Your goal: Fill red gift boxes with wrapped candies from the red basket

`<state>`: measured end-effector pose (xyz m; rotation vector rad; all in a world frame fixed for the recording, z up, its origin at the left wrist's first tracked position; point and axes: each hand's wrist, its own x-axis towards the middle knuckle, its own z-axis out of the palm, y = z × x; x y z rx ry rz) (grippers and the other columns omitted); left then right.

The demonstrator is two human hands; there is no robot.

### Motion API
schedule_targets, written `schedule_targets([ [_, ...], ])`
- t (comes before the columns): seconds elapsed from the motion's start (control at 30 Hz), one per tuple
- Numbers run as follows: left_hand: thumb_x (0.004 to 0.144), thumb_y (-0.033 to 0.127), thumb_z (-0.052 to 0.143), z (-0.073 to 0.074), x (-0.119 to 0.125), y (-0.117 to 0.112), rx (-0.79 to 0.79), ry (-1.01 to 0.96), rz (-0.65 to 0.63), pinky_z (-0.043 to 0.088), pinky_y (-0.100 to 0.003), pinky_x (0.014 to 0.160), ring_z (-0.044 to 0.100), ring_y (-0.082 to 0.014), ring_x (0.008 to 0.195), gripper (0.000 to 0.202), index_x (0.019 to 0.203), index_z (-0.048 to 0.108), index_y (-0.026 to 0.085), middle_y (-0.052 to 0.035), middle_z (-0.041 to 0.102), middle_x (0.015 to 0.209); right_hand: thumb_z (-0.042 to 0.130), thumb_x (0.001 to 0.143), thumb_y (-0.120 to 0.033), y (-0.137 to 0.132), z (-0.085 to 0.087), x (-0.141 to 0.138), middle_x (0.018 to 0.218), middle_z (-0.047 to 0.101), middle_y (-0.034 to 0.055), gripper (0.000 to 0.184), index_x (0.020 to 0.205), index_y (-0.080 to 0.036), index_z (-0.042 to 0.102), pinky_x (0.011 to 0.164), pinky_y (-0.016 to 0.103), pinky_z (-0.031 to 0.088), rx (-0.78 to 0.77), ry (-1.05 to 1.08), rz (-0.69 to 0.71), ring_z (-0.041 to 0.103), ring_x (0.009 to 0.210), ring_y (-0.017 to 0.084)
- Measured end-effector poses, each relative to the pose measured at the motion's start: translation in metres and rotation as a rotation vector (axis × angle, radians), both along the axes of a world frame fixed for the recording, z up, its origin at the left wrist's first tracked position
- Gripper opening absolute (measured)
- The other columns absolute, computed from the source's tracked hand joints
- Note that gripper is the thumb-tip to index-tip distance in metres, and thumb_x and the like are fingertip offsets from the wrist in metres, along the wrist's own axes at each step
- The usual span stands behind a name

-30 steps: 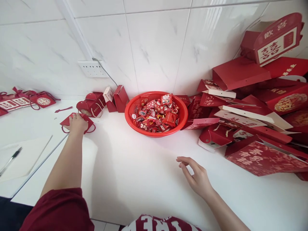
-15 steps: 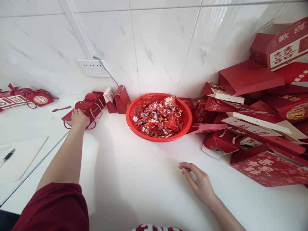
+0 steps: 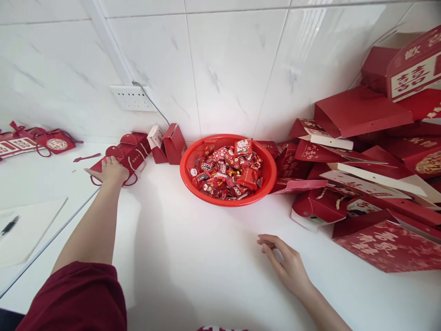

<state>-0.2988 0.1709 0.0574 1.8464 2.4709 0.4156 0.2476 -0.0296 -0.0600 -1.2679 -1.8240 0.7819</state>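
My left hand (image 3: pixel 110 170) reaches far out to the left and lies on a small red gift box with a cord handle (image 3: pixel 97 166). Its thumb sticks out to the left and its fingers rest on top of the box. The box sits against other small red gift boxes (image 3: pixel 134 148) by the wall. My right hand (image 3: pixel 287 266) rests on the white tabletop (image 3: pixel 193 257) in front of me, fingers loosely curved and holding nothing. A round red plastic basket (image 3: pixel 270 181) full of red-wrapped candies (image 3: pixel 227 172) stands between the hands at the back.
A large heap of flat and folded red gift boxes (image 3: pixel 361 184) fills the right side up to the tiled wall. Red pouches (image 3: pixel 51 142) lie far left. A sheet of paper (image 3: pixel 31 230) and a pen (image 3: pixel 9 225) lie on the left surface. A wall socket (image 3: pixel 132 97) sits above.
My left hand has slid the small red box back and right, up against the other small boxes, and its thumb has spread out. My right hand has barely moved.
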Motion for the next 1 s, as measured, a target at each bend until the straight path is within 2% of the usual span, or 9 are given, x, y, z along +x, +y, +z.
schedule_targets([
  [0.1, 0.102, 0.016, 0.035, -0.004, -0.003, 0.001, 0.037, 0.005, 0.219, -0.002, -0.073, 0.111, 0.008, -0.0427, 0.15, 0.057, 0.144, 0.017, -0.018, -0.0324, 0.015, 0.16, 0.047, 0.101, -0.028, 0.0, 0.001, -0.001, 0.099, 0.073, 0.0053, 0.02, 0.117, -0.026, 0.059, 0.073, 0.03, 0.059, -0.006, 0.009, 0.006, 0.07, 0.081, 0.017],
  [0.17, 0.101, 0.017, 0.037, -0.006, -0.005, 0.003, 0.046, 0.0, 0.263, -0.002, -0.069, 0.114, 0.011, -0.0421, 0.15, 0.058, 0.145, 0.021, -0.017, -0.0312, 0.017, 0.16, 0.047, 0.101, -0.029, 0.0, 0.0, 0.0, 0.099, 0.073, 0.0055, 0.02, 0.116, -0.026, 0.06, 0.073, 0.03, 0.059, -0.017, 0.015, 0.003, 0.07, 0.082, 0.018],
  [0.43, 0.094, 0.028, 0.058, 0.003, -0.008, 0.004, 0.067, -0.018, 0.245, 0.0, -0.071, 0.114, 0.015, -0.0441, 0.149, 0.076, 0.145, 0.022, -0.017, -0.0345, 0.021, 0.158, 0.046, 0.102, -0.03, 0.0, -0.001, -0.002, 0.103, 0.072, 0.0068, 0.023, 0.12, -0.025, 0.058, 0.077, 0.03, 0.06, -0.042, 0.038, 0.037, 0.07, 0.086, 0.017],
  [0.6, 0.097, 0.032, 0.055, 0.028, 0.026, -0.009, 0.203, 0.038, 0.16, -0.004, -0.078, 0.109, 0.003, -0.0432, 0.151, 0.079, 0.151, 0.013, -0.008, -0.0303, 0.009, 0.162, 0.046, 0.101, -0.025, 0.001, 0.012, -0.002, 0.106, 0.071, 0.0064, 0.023, 0.122, -0.025, 0.057, 0.077, 0.03, 0.058, 0.024, 0.012, 0.034, 0.069, 0.084, 0.016],
  [0.7, 0.096, 0.032, 0.059, 0.045, 0.077, -0.029, 0.513, 0.125, -0.068, 0.004, -0.078, 0.11, 0.004, -0.044, 0.151, 0.08, 0.154, 0.014, 0.002, -0.0273, 0.006, 0.164, 0.047, 0.1, -0.023, 0.006, 0.021, 0.003, 0.107, 0.068, 0.0066, 0.024, 0.121, -0.025, 0.057, 0.078, 0.032, 0.057, 0.132, -0.013, -0.018, 0.067, 0.083, 0.016],
  [0.77, 0.089, 0.03, 0.068, 0.051, 0.122, -0.05, 0.75, 0.138, -0.242, 0.009, -0.071, 0.116, 0.01, -0.0435, 0.151, 0.081, 0.152, 0.025, 0.001, -0.0262, 0.014, 0.162, 0.047, 0.1, -0.02, 0.01, 0.028, 0.009, 0.111, 0.066, 0.0077, 0.026, 0.124, -0.025, 0.056, 0.079, 0.033, 0.057, 0.208, -0.013, -0.07, 0.066, 0.086, 0.017],
  [0.87, 0.082, 0.019, 0.074, 0.042, 0.195, -0.093, 1.06, 0.177, -0.633, 0.029, -0.055, 0.119, 0.033, -0.0366, 0.144, 0.071, 0.143, 0.042, 0.004, -0.0214, 0.033, 0.156, 0.049, 0.098, -0.018, 0.015, 0.042, 0.027, 0.122, 0.063, 0.0102, 0.03, 0.126, -0.025, 0.055, 0.088, 0.037, 0.056, 0.333, -0.06, -0.153, 0.063, 0.106, 0.021],
  [0.93, 0.082, 0.01, 0.069, 0.021, 0.241, -0.124, 0.992, 0.124, -0.921, 0.038, -0.045, 0.116, 0.047, -0.0279, 0.137, 0.065, 0.143, 0.046, 0.018, -0.0112, 0.045, 0.151, 0.052, 0.097, -0.017, 0.017, 0.057, 0.045, 0.128, 0.061, 0.0113, 0.031, 0.127, -0.024, 0.056, 0.097, 0.042, 0.052, 0.428, -0.132, -0.22, 0.059, 0.119, 0.024],
  [1.0, 0.09, 0.013, 0.059, -0.008, 0.279, -0.149, 0.65, 0.077, -1.326, 0.045, -0.038, 0.11, 0.056, -0.0219, 0.129, 0.055, 0.142, 0.048, 0.026, -0.006, 0.055, 0.144, 0.054, 0.095, -0.017, 0.018, 0.074, 0.068, 0.13, 0.06, 0.012, 0.031, 0.125, -0.024, 0.059, 0.103, 0.046, 0.049, 0.532, -0.195, -0.327, 0.057, 0.123, 0.025],
])
